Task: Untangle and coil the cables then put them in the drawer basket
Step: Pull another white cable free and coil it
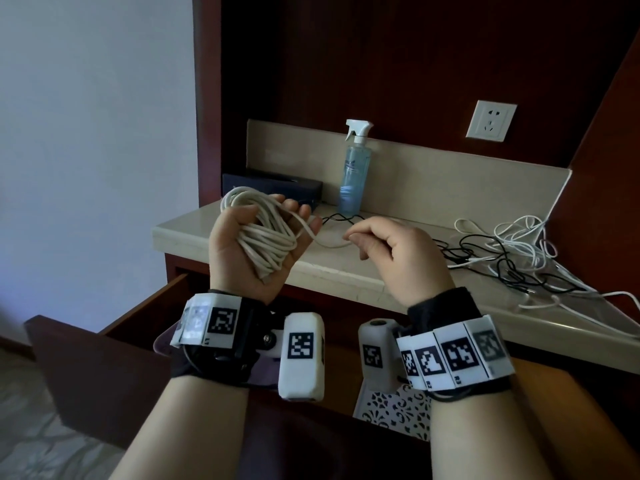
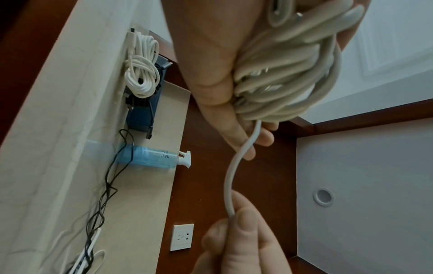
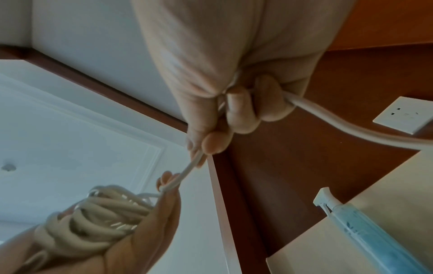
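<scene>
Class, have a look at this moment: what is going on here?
A person is winding a white cable into a coil. The left hand holds the coil in its palm, and the right hand pinches the loose strand that runs from it. More cables, black and white, lie tangled on the counter to the right. Another coiled white cable rests on a dark box beside the spray bottle. The drawer below is open, with a patterned white basket in it.

you had little to read here. the white tags on the band [image 1: 453,355] at your right wrist carried small codes that looked like r2 and r3 under their black-and-white squares. the print on the spray bottle [image 1: 354,174] beyond your hands was too blurred to read.
</scene>
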Action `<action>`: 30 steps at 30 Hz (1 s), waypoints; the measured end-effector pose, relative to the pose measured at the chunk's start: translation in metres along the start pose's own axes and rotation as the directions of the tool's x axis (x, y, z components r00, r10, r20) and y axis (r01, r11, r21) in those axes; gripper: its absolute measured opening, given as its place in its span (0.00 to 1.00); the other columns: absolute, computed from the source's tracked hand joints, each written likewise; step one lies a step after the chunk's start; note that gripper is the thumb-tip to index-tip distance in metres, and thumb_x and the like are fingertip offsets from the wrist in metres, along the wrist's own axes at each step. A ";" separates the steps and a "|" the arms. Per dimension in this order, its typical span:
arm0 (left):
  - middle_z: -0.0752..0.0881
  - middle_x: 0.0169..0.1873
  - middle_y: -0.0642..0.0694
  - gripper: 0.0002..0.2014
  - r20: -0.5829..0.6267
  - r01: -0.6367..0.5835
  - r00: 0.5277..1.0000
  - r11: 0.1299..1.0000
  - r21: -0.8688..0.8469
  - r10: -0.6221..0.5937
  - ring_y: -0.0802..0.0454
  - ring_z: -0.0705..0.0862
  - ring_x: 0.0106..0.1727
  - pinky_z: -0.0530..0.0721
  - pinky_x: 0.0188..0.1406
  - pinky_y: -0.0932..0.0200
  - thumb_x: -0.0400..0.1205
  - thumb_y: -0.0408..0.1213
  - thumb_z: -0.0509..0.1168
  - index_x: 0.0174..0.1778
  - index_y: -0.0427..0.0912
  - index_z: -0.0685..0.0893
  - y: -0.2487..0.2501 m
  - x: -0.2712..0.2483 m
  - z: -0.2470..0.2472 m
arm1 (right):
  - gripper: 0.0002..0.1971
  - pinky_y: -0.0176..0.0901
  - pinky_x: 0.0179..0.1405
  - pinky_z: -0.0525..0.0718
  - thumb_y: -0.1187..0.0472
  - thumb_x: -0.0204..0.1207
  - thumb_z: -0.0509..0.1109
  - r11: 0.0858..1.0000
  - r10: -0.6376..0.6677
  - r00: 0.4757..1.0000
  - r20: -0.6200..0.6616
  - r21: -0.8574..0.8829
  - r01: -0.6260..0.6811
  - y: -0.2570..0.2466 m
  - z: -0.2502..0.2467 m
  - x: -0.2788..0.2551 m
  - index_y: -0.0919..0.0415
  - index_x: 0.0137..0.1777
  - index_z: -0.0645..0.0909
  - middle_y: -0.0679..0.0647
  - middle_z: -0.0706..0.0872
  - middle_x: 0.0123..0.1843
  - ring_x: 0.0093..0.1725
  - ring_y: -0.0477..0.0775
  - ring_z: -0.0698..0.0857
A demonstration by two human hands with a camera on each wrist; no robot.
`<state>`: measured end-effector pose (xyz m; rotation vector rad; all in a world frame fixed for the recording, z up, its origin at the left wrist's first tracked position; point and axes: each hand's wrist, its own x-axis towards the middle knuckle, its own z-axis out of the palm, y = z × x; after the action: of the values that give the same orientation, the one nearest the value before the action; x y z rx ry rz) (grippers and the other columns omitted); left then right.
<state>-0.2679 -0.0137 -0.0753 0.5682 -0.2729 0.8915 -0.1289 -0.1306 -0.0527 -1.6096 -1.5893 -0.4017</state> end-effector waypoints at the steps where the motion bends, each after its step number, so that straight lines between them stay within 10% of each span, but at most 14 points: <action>1: 0.86 0.42 0.38 0.24 -0.002 0.011 1.000 1.000 0.001 -0.011 0.41 0.88 0.47 0.86 0.51 0.40 0.51 0.35 0.79 0.42 0.32 0.85 -0.001 -0.001 0.001 | 0.06 0.34 0.41 0.76 0.57 0.77 0.68 1.000 -0.002 1.000 0.011 0.005 0.002 -0.001 0.003 0.000 0.53 0.49 0.86 0.38 0.82 0.37 0.40 0.41 0.81; 7: 0.87 0.41 0.40 0.15 -0.068 0.052 0.997 0.993 0.103 -0.045 0.44 0.89 0.43 0.88 0.45 0.47 0.69 0.40 0.62 0.46 0.34 0.81 -0.002 -0.005 0.001 | 0.06 0.43 0.43 0.79 0.54 0.75 0.70 0.999 -0.020 0.997 0.080 -0.049 0.024 -0.002 0.010 0.000 0.51 0.47 0.88 0.46 0.86 0.44 0.45 0.46 0.82; 14: 0.78 0.35 0.44 0.20 0.034 0.049 0.998 0.983 0.178 -0.056 0.51 0.79 0.33 0.84 0.39 0.56 0.61 0.42 0.75 0.44 0.36 0.80 0.002 -0.003 0.002 | 0.07 0.40 0.40 0.77 0.52 0.77 0.67 0.996 0.083 0.977 0.196 -0.042 -0.076 -0.009 0.013 0.000 0.51 0.48 0.86 0.44 0.84 0.37 0.38 0.45 0.81; 23: 0.75 0.30 0.49 0.11 -0.283 -0.109 0.934 0.929 0.352 0.217 0.56 0.75 0.26 0.77 0.31 0.60 0.76 0.46 0.65 0.36 0.43 0.76 0.031 0.004 -0.015 | 0.10 0.32 0.32 0.71 0.50 0.80 0.61 0.969 0.230 0.957 0.175 -0.134 -0.208 0.026 -0.005 -0.010 0.48 0.43 0.83 0.41 0.79 0.30 0.32 0.41 0.77; 27: 0.78 0.26 0.53 0.18 -0.278 -0.103 0.894 0.765 0.636 0.352 0.58 0.76 0.23 0.77 0.28 0.64 0.73 0.51 0.70 0.47 0.38 0.79 0.031 0.007 -0.024 | 0.08 0.25 0.40 0.70 0.60 0.79 0.66 0.999 0.053 0.999 0.005 -0.012 -0.053 0.028 0.002 -0.001 0.56 0.51 0.87 0.39 0.76 0.37 0.39 0.40 0.77; 30: 0.79 0.26 0.54 0.21 -0.137 -0.009 0.949 0.459 0.888 0.284 0.58 0.74 0.24 0.76 0.24 0.66 0.69 0.55 0.69 0.47 0.42 0.77 0.019 0.015 -0.020 | 0.11 0.28 0.36 0.70 0.57 0.78 0.65 0.996 -0.077 0.997 -0.025 0.033 0.078 0.020 0.007 0.016 0.58 0.50 0.87 0.41 0.72 0.35 0.36 0.37 0.74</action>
<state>-0.2743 0.0170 -0.0784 1.4084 0.4682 1.2582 -0.1099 -0.1117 -0.0519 -1.5161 -1.6357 -0.4311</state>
